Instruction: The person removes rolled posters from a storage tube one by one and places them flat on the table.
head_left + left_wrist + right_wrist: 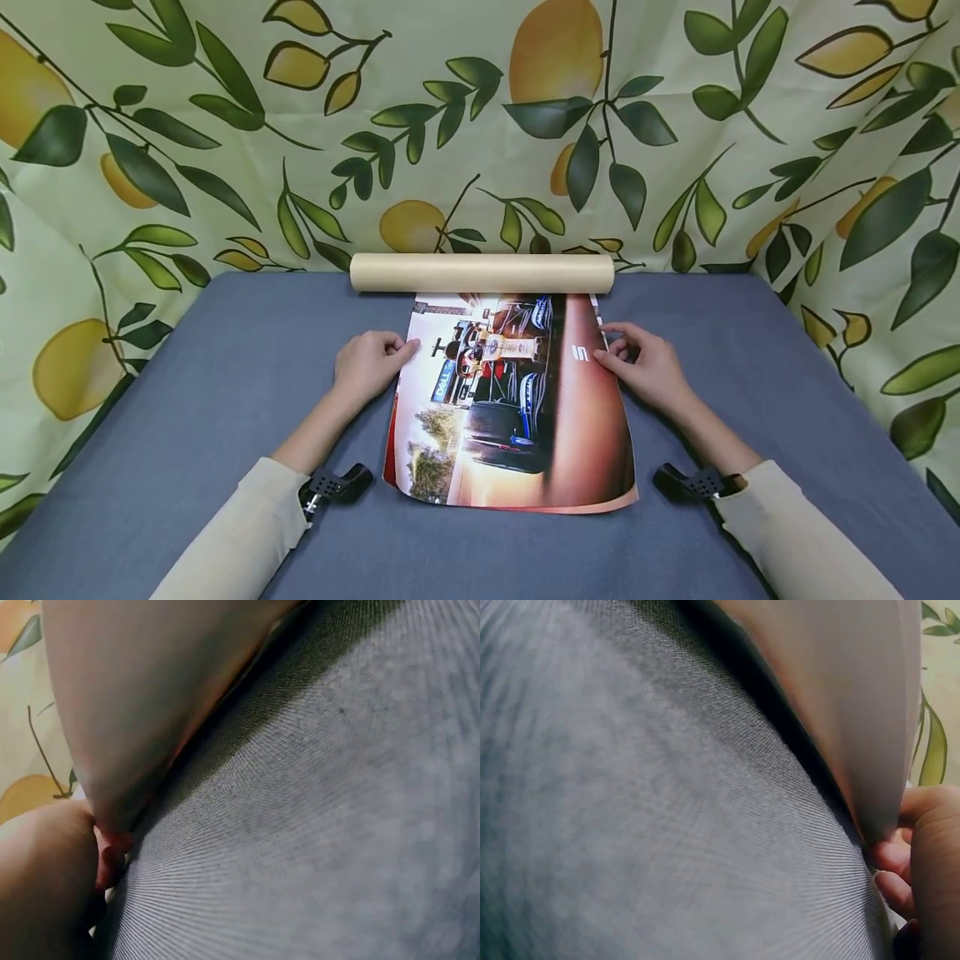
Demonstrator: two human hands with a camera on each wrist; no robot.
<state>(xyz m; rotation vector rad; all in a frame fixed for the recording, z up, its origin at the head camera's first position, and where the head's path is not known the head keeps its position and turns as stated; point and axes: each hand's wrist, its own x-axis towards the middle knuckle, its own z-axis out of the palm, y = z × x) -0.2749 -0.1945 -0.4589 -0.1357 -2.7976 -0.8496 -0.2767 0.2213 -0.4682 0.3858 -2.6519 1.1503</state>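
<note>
A glossy poster [495,450] with a racing car printed on it lies in front of me, its near end bowed up off the cloth. Another sheet's reddish edge [390,454] peeks out below its left side. My left hand [366,365] pinches the poster's left edge between thumb and curled fingers. On the opposite edge, my right hand [647,365] pinches it in the same way. From the wrists, the poster's curved pale side [161,690] shows close above the cloth, with the fingertips [894,856] at its edge in the right wrist view.
Behind the poster, a beige cardboard tube [482,273] lies crosswise at the table's back edge, overlapping the poster's far end in the head view. Grey-blue cloth covers the table [225,375]. A lemon-patterned curtain [450,125] hangs around the back and sides.
</note>
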